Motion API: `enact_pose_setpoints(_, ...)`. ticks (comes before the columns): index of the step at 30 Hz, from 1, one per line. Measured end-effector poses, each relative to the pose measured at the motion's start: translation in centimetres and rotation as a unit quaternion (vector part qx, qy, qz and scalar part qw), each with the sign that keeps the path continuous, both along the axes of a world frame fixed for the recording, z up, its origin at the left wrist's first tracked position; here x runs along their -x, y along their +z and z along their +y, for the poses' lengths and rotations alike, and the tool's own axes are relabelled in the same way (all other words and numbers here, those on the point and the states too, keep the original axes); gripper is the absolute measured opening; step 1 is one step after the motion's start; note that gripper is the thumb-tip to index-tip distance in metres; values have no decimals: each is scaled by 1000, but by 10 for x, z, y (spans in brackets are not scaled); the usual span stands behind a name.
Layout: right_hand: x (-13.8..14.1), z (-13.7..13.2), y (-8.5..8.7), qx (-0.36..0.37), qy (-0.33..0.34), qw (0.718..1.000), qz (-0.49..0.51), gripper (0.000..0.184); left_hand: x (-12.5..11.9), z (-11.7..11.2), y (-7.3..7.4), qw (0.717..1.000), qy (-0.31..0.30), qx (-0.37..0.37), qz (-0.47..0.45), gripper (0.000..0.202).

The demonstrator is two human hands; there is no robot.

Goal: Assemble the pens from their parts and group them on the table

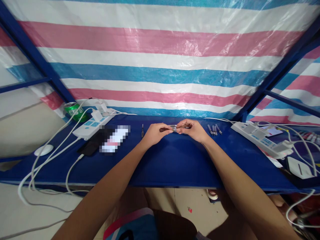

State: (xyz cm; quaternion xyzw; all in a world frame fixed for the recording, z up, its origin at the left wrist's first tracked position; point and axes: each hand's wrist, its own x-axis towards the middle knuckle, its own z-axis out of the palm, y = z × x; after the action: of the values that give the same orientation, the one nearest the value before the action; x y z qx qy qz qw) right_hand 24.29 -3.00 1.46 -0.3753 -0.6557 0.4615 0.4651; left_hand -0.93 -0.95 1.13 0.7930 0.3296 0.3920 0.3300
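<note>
Several slim pen-like sticks (174,128) lie side by side, level, between my two hands above the blue desk. My left hand (158,133) is closed on their left ends, thumb in front and fingers behind. On the right ends, my right hand (191,130) pinches them with thumb and fingertips. My fingers cover much of the sticks, so their exact kind is unclear. A thin dark pen-like piece (142,131) rests on the desk just left of my left hand. Several short translucent tubes (213,130) with darker ends lie to the right of my right hand.
The blue desk (175,166) backs onto a striped plastic sheet (160,73). At left are a green can (74,111), a power strip (93,125), a black phone (91,145) and a white mouse (44,150). Another power strip (261,140) and cables lie at right.
</note>
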Motion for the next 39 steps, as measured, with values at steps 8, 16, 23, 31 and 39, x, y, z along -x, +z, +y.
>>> enact_pose_setpoints(8,8,-4,-3,26,13,999,14,42,-2,4,-6,987,5,138,-84,50)
enact_pose_setpoints(16,16,-5,-5,7,14,1000,22,40,-5,2,-1,967,-8,217,-134,50)
enact_pose_setpoints(23,9,-2,-2,-11,-22,999,23,43,-2,1,0,943,-25,251,-219,42)
enact_pose_setpoints(31,22,-7,-9,-20,-13,1000,15,42,0,6,-5,969,40,214,-118,49)
enact_pose_setpoints(39,19,-3,-7,13,-15,1000,20,51,-2,2,0,975,-29,170,-137,57)
